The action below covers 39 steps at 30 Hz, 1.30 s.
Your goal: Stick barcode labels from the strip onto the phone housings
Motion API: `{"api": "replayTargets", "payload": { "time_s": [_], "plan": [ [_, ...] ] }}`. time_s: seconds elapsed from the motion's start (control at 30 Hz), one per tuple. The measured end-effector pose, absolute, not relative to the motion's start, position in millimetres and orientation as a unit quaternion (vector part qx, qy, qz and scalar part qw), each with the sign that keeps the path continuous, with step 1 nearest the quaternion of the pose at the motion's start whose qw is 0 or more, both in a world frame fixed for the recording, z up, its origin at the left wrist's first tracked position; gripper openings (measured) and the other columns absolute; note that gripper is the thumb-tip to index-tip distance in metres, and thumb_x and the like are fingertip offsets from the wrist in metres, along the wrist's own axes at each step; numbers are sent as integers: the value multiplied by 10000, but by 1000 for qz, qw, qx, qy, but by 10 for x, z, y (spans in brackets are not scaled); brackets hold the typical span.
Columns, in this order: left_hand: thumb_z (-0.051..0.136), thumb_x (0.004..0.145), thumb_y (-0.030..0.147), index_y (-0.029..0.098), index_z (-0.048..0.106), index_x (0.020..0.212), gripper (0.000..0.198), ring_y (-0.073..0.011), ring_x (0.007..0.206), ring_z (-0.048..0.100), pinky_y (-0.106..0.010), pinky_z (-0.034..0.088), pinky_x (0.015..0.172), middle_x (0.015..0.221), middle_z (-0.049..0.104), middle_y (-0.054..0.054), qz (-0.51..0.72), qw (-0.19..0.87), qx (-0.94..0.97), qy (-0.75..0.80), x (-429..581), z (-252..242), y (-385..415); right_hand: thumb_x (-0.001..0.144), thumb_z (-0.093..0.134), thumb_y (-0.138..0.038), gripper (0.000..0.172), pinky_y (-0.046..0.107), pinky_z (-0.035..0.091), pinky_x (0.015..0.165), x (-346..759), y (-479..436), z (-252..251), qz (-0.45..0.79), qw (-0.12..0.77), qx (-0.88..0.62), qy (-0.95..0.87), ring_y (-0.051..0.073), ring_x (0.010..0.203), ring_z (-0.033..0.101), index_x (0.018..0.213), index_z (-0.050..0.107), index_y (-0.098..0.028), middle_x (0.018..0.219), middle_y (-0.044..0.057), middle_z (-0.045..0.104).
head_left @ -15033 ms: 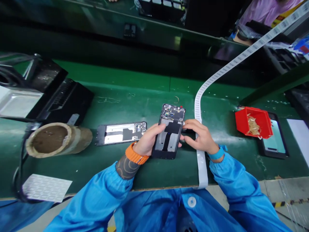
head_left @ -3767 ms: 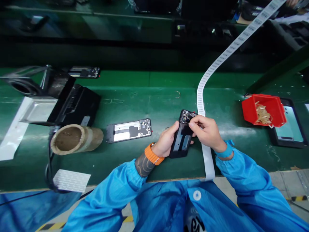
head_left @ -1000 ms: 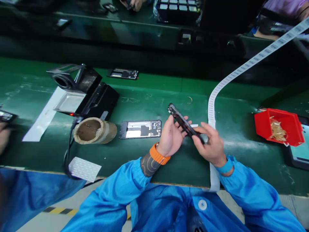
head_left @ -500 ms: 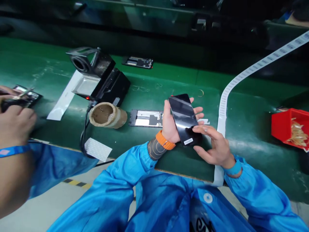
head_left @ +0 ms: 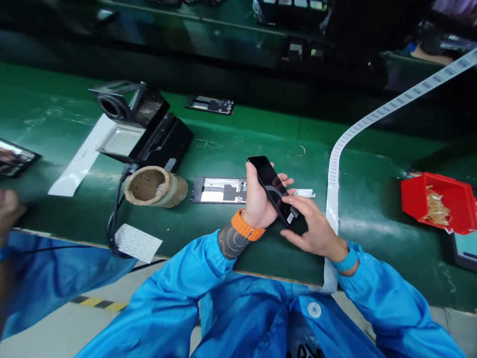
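A black glossy phone (head_left: 269,180) with a small white label near its lower end rests tilted in my left hand (head_left: 257,204), which grips it along the long edges. My right hand (head_left: 313,226) is at the phone's lower right edge. Its index fingertip touches the phone there, while the thumb is spread apart below. Behind my left hand an opened phone body (head_left: 219,190) lies flat on the green bench, its right end hidden by that hand. A small white piece (head_left: 305,193) lies just beyond my right fingers.
Left of me stand a brown cardboard tube (head_left: 179,191) and a black soldering-iron stand (head_left: 149,124). Another opened phone body (head_left: 210,105) lies at the back. A label strip (head_left: 333,169) runs down the right, before a red bin (head_left: 460,199). A co-worker's hand (head_left: 9,209) is far left.
The phone has tilted in my left hand, so its face now looks narrower. My right hand stays at its lower edge. The co-worker's hand has left the phone body at far left.
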<state>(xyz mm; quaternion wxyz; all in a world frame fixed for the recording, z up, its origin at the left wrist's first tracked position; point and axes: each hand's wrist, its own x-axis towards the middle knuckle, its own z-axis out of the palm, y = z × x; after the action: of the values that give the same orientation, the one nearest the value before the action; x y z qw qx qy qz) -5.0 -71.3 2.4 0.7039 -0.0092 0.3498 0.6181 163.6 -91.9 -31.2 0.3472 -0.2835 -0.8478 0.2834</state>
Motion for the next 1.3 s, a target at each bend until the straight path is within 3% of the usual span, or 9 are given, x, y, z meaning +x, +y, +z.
{"api": "replayTargets", "payload": {
  "time_s": [0.13, 0.27, 0.37, 0.53, 0.63, 0.73, 1.0, 1.17, 1.3],
  "plan": [
    [322, 1007, 665, 251, 600, 1162, 522, -212, 903, 722, -395, 562, 891, 859, 700, -36, 622, 714, 49, 319, -68, 59, -687, 914, 682, -235, 636, 483, 597, 991, 1632, -960, -346, 372, 434, -387, -724, 269, 1147, 713, 1460, 362, -295, 1244, 106, 719],
    [259, 994, 711, 198, 642, 1258, 692, -319, 1231, 636, -497, 484, 1052, 1171, 727, -121, 631, 730, 72, 251, -70, 123, -691, 936, 667, -405, 655, 367, 648, 664, 1617, -961, -351, 513, 483, -418, -574, 204, 713, 749, 1463, 292, -301, 909, 26, 754],
    [194, 931, 814, 164, 656, 1279, 870, -353, 1287, 599, -517, 484, 1053, 1300, 685, -160, 616, 751, 59, 231, -68, 128, -710, 916, 682, -461, 737, 341, 630, 604, 1557, -984, -361, 568, 457, -400, -555, 179, 626, 713, 1484, 238, -308, 834, -15, 730],
    [16, 768, 950, 47, 702, 1166, 1201, -392, 1059, 702, -535, 553, 917, 1054, 740, -243, 549, 796, 57, 248, -171, 73, -706, 921, 686, -385, 697, 349, 628, 658, 1544, -969, -359, 522, 445, -412, -600, 183, 723, 720, 1474, 268, -313, 916, 16, 717],
    [25, 833, 896, 47, 721, 1101, 1129, -353, 885, 740, -504, 573, 849, 953, 749, -223, 508, 821, 72, 249, -218, 39, -695, 902, 706, -353, 441, 321, 603, 664, 1637, -859, -326, 442, 509, -447, -589, 167, 772, 696, 1285, 497, -289, 965, 27, 678],
    [81, 956, 758, 74, 734, 1072, 952, -316, 866, 745, -468, 579, 834, 1022, 756, -206, 481, 836, 85, 249, -187, -13, -698, 930, 670, -370, 148, 285, 540, 579, 1729, -782, -266, 416, 515, -475, -579, 128, 613, 624, 983, 618, -241, 787, -14, 628],
    [412, 1012, 598, 149, 749, 1149, 578, -238, 756, 737, -354, 567, 776, 877, 770, -94, 387, 862, 79, 317, 34, -208, -797, 980, 565, -499, 309, 238, 392, 452, 1730, -834, -87, 591, 280, -396, -645, 100, 462, 494, 846, 551, -221, 554, -64, 511],
    [467, 974, 646, 129, 749, 1095, 602, -184, 603, 667, -289, 517, 598, 744, 720, -78, 364, 846, 148, 361, 89, -219, -848, 999, 534, -497, 315, 226, 398, 474, 1769, -796, -71, 617, 267, -378, -636, 92, 478, 499, 861, 536, -214, 570, -64, 525],
    [681, 822, 690, 176, 640, 1303, 706, -175, 644, 653, -289, 540, 611, 778, 688, -24, 383, 827, 210, 354, 130, -193, -873, 983, 580, -472, 311, 219, 390, 471, 1772, -795, -62, 624, 280, -359, -635, 83, 477, 497, 833, 535, -203, 577, -63, 525]
  ]
}}
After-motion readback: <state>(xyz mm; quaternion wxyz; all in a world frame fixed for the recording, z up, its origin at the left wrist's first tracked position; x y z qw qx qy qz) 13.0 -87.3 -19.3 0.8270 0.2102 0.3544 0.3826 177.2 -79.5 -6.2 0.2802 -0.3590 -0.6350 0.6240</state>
